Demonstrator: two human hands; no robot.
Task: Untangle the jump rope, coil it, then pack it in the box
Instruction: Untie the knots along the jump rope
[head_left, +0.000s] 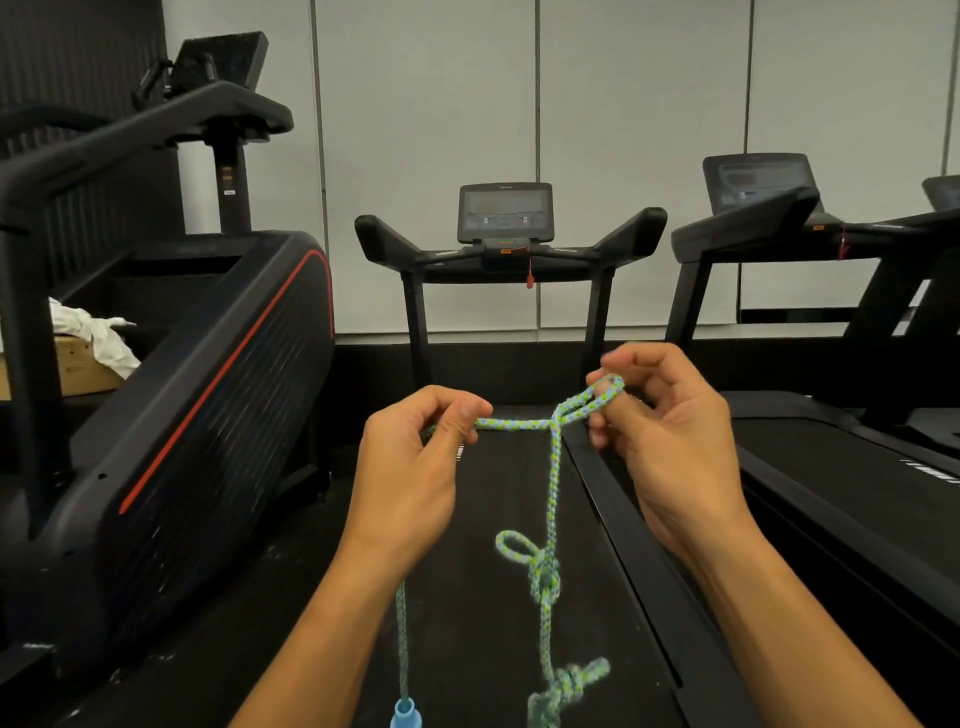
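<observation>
A gym room with pale wall panels holds a row of black machines: a treadmill stands straight ahead at twelve o'clock, a second treadmill sits at two o'clock, and a bulky black trainer with a red stripe fills the nine o'clock side. Behind that trainer, at about ten o'clock, a white cloth lies draped over a cardboard box. Both hands are raised over the dark treadmill belt, a little apart, with the jump rope, braided in pale blue and green, stretched between them. The left hand pinches the rope between thumb and curled fingers, and one strand drops from it toward six o'clock, ending in a blue handle at the bottom edge. The right hand has its fingers curled, with a small loop of rope hooked round one fingertip. From the point where the strands cross between the hands, another length hangs down, carrying a knot with a small loop and a second, blurred knot lower down near five o'clock.
</observation>
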